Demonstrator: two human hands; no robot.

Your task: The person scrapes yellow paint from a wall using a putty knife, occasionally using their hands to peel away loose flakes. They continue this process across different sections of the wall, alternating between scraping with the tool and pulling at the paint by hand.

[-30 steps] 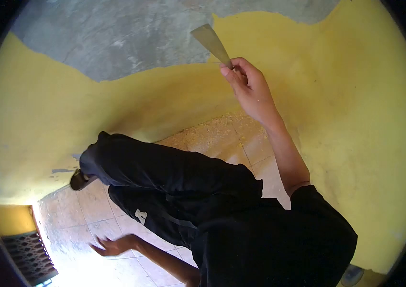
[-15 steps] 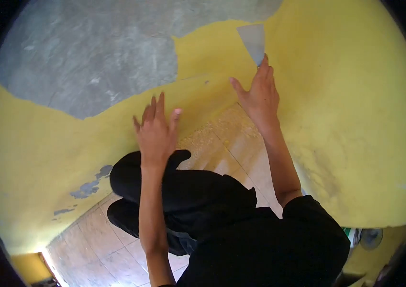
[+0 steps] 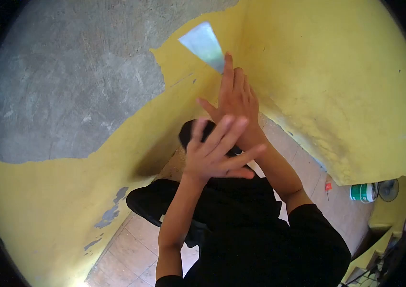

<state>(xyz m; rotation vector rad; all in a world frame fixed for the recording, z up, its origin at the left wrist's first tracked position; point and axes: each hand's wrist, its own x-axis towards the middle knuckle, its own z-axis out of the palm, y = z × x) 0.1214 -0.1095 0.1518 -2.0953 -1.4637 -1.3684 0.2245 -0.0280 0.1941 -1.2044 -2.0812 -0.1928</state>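
A scraper (image 3: 204,45) with a flat, fan-shaped metal blade points up and left, in front of the yellow strip of wall. Its handle is hidden in my right hand (image 3: 239,100), whose index finger lies along the narrow end of the blade. My left hand (image 3: 217,150) is open with its fingers spread, and it overlaps the right wrist in this view. Nothing is in the left hand. Behind the blade, the yellow paint (image 3: 172,71) borders a large bare grey patch of wall (image 3: 78,81).
Another yellow wall (image 3: 327,81) meets the scraped one at a corner. Smaller grey patches (image 3: 111,213) mark the lower left wall. On the tiled floor (image 3: 136,251) are my bent, black-clothed legs (image 3: 157,201). A green and white bucket (image 3: 363,193) and a red object (image 3: 328,186) are at right.
My right hand has moved left with the scraper, which now tilts further left. My left hand has swung right, across the right wrist. The view has shifted, bringing the bucket fully into sight.
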